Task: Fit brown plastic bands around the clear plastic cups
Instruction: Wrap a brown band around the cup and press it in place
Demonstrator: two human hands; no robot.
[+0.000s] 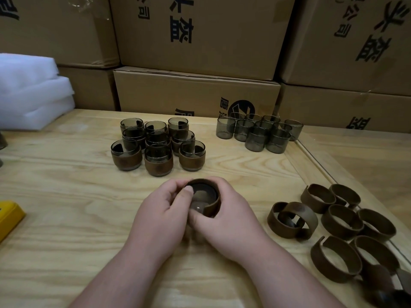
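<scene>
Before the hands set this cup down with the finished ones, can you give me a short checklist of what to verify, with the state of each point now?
1. Both hands hold the piece: ok. The left hand and the right hand grip the clear smoky plastic cup.
2. The brown plastic band goes around the cup: ok.
3. Band ends closed: not ok, an open edge shows at the front.
4. Band at the right height: cannot tell, fingers hide it.
5. Free place beside the group of banded cups: ok, bare wooden table in front.
6. Supply left: ok, bare clear cups and loose brown bands remain.
</scene>
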